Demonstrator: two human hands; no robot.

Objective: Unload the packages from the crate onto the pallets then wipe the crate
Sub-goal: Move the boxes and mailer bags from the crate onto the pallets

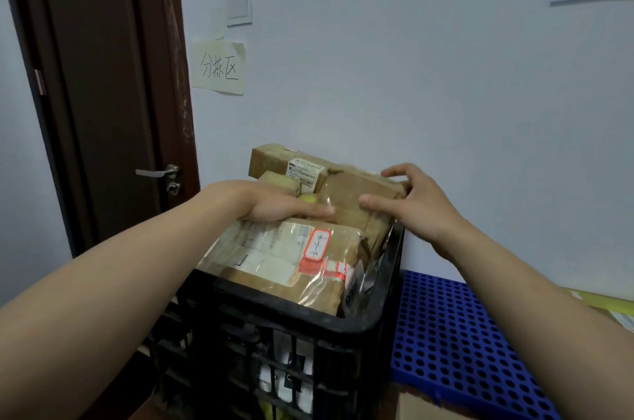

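Clearly full, the black crate (360, 327) stands on the floor against a pale wall, with taped cardboard parcels piled above its rim. Both bare forearms reach in over it. The right hand (411, 203) grasps a brown package (353, 191) that sits on top of the pile at the crate's far right corner: the thumb lies on the near face and the fingers curl over the far top edge. The left hand (281, 207) rests at the same package's left side, its thumb stretched along the lower edge towards the right thumb (the other fingers are hidden behind the hand, so whether they are gripping cannot be told).

Just below both hands lies a large taped package (274, 258) with white labels and a red-bordered sticker, filling the near part of the crate. Behind the hands a long box (271, 159) with a shipping label lies across the back.

A blue pallet (456, 334) with a perforated top lies just beside the crate on the right. A dark door (103, 93) stands to the left, with a handwritten paper note (219, 68) on the wall beside it.
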